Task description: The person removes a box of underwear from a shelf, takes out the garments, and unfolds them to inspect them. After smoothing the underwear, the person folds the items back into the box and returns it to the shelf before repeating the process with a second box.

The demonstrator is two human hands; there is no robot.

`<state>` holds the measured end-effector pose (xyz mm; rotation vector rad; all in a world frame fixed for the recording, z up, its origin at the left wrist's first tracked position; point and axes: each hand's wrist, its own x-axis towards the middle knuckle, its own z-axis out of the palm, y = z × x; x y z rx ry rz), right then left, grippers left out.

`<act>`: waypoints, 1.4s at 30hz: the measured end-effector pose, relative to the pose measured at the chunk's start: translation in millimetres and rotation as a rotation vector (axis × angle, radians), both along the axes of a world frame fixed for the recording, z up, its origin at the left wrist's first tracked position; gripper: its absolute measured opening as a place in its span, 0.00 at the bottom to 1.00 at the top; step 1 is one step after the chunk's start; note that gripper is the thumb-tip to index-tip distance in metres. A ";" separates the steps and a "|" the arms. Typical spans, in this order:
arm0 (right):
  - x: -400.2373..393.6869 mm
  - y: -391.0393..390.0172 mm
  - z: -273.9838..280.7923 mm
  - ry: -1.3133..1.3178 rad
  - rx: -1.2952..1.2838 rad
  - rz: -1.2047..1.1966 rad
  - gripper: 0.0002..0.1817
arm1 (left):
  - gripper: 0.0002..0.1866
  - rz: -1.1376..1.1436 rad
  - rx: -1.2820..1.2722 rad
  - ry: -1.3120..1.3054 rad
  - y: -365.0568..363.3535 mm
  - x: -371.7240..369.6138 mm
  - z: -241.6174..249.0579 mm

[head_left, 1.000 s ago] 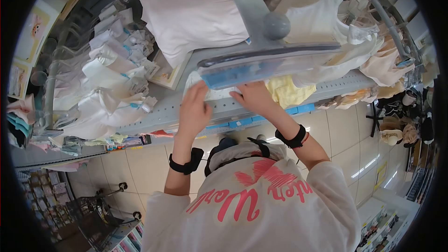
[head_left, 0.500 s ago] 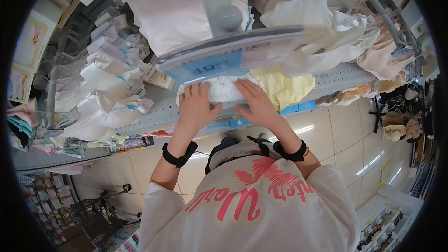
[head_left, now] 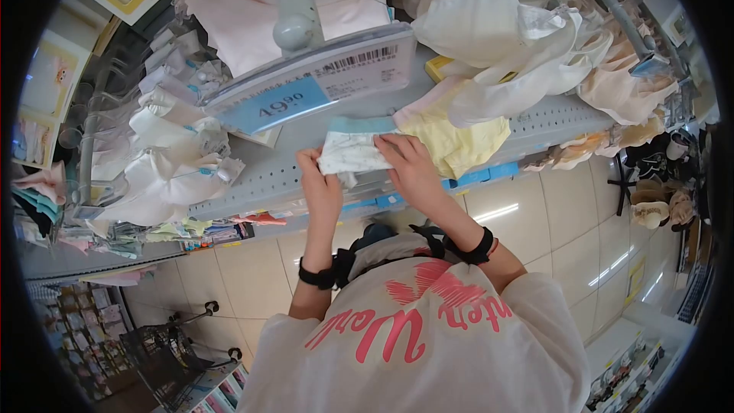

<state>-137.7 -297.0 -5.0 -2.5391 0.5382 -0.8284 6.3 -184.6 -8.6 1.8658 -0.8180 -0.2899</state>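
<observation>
A small white patterned garment with a light blue waistband (head_left: 352,151) lies at the front of the grey perforated shelf. My left hand (head_left: 319,183) pinches its left edge. On its right side, the fingers of my right hand (head_left: 409,167) are bent together over the cloth, gripping it near the middle. A yellow garment with a pink band (head_left: 459,134) rests just right of it, beside my right hand. Above hangs a clear price tag holder (head_left: 306,84) reading 49.90, on a grey rod.
White tops (head_left: 489,38) hang at the upper right, and more white garments (head_left: 172,160) at the left. A pale pink top (head_left: 229,11) hangs behind the tag. A black cart (head_left: 164,352) stands on the tiled floor at the lower left.
My hands have gone from lying spread on the white garment to gripping it. Its blue waistband now shows. The price tag appears further left, and more of the yellow garment is visible.
</observation>
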 end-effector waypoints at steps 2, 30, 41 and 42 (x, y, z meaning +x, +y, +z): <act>3.8 -1.0 1.3 -0.058 0.046 -0.029 0.31 | 0.12 0.071 -0.184 0.193 -18.7 -7.5 -8.2; -5.6 -25.0 0.1 -0.293 0.755 -0.130 0.21 | 0.23 -0.343 -0.568 1.480 -46.2 -8.5 5.5; 22.7 -16.6 7.9 -0.474 1.765 0.121 0.24 | 0.17 -0.391 -0.386 1.241 -33.5 -0.9 9.7; 24.9 -16.4 3.5 -0.457 1.788 0.125 0.23 | 0.16 -0.347 -0.372 1.226 -33.5 -0.4 14.8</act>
